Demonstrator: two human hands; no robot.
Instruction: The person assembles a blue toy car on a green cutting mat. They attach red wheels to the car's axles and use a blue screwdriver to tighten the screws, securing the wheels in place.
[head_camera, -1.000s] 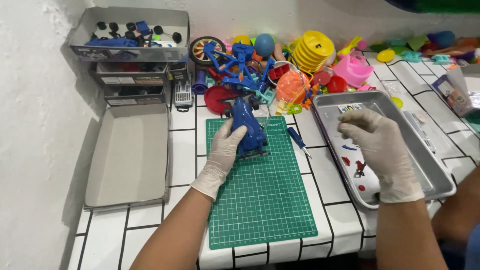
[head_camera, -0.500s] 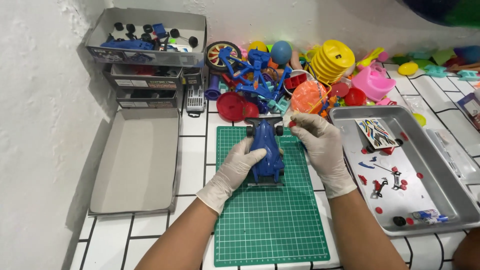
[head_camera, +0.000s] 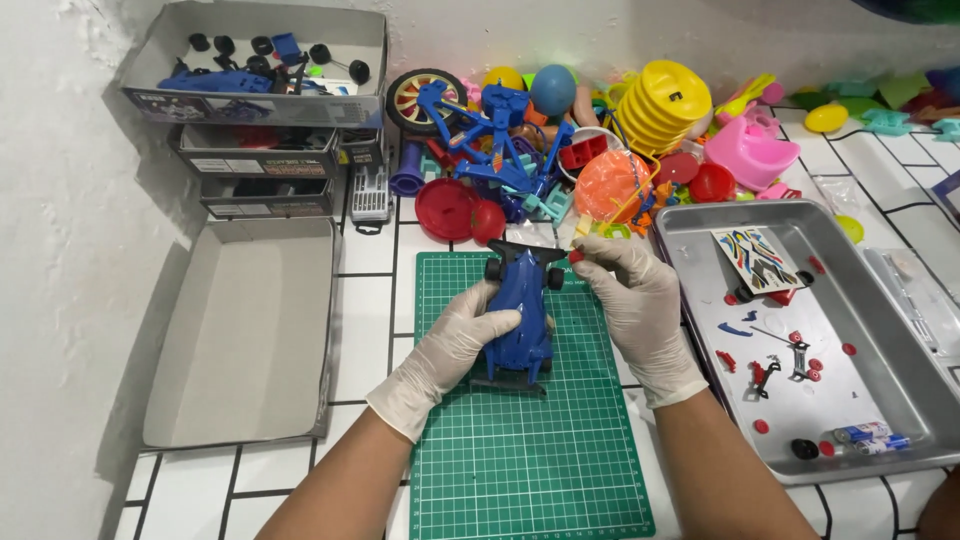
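**Both hands on the blue toy car, middle of the mat**

My left hand (head_camera: 447, 350) is closed around the side of the blue toy car (head_camera: 521, 316), thumb over its body, holding it down on the green cutting mat (head_camera: 520, 440). My right hand (head_camera: 640, 310) is pinched narrow at the car's front right corner, fingertips (head_camera: 590, 255) on a small red piece by the front wheel. The car lies lengthwise on the far half of the mat, nose toward the back of the counter (head_camera: 370, 300).

The near half of the mat is bare green grid. Just right of my right wrist runs the rim of the metal tray (head_camera: 690, 225), holding a sticker sheet (head_camera: 757, 258) and small red and black parts. Left, past a strip of tiled counter, lies an open grey box lid (head_camera: 245, 340). Beyond the mat's far edge sits a pile of plastic toys (head_camera: 560, 150), close to the car's nose.
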